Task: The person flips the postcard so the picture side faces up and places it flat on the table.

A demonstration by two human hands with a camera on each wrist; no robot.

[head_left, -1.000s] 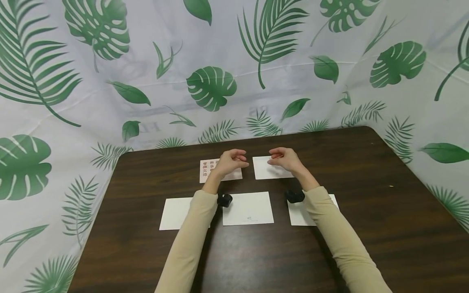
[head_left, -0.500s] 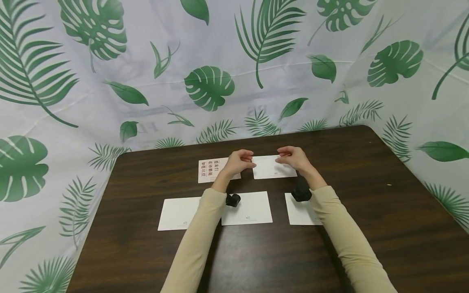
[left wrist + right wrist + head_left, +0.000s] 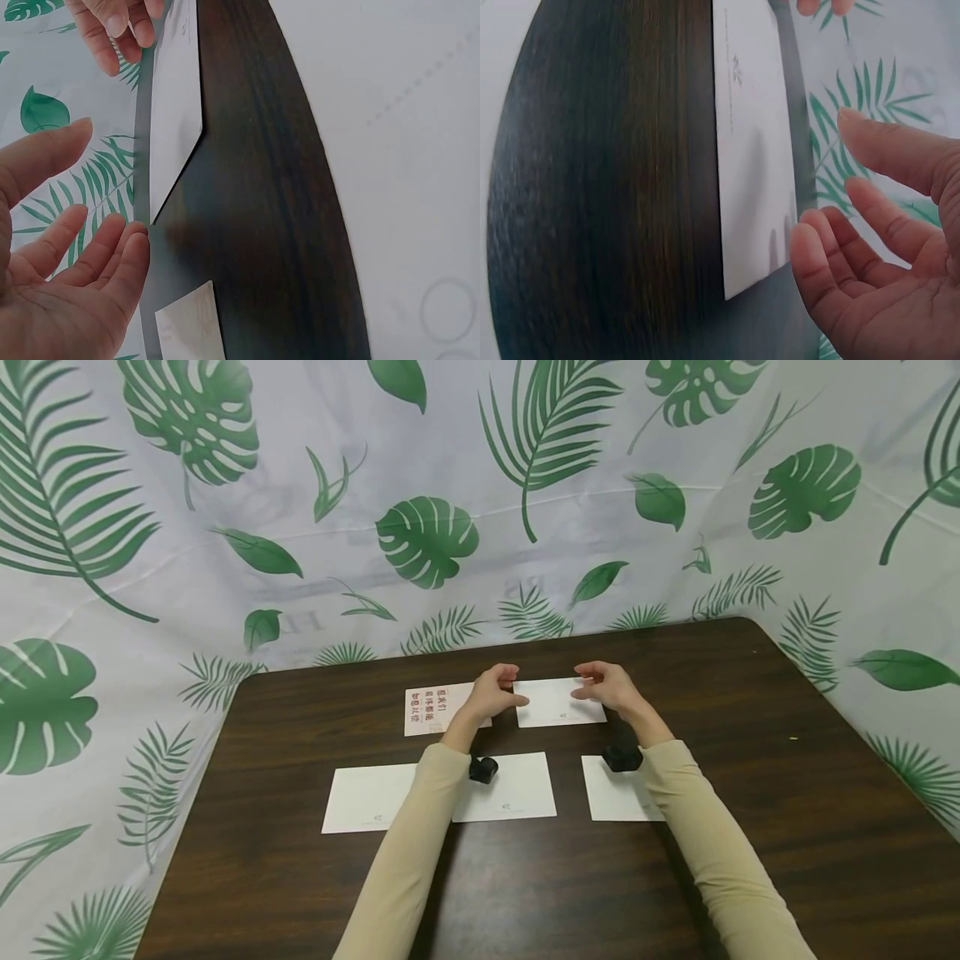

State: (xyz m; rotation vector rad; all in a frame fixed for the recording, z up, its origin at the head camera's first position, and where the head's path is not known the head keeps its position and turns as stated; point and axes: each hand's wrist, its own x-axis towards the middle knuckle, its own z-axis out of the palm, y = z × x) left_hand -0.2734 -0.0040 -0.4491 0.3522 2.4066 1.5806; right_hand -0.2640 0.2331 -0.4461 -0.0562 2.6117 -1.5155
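Observation:
In the head view, a blank-looking white card [image 3: 551, 703] with a small grey mark lies in the back row. My left hand [image 3: 489, 693] hovers at its left edge, overlapping the right part of a card with red printed characters [image 3: 429, 710]. Thumb and fingers [image 3: 90, 259] are loosely curved and apart, with nothing between them. On the other side, my right hand [image 3: 611, 687] hangs over the white card's right end. The right wrist view shows its fingers [image 3: 814, 262] spread from the thumb, also holding nothing, with their shadow falling on the card.
Three more white cards form a nearer row: a left card [image 3: 367, 797], a middle card [image 3: 517, 789] and a right card [image 3: 611, 793], partly covered by the arms. All lie on a dark wooden table [image 3: 525, 893]. A leaf-patterned cloth [image 3: 322, 552] hangs behind the table's far edge.
Both hands have shifted to the right, uncovering more of the printed card and the white card's right end. The cards have stayed in place; the head view has turned slightly.

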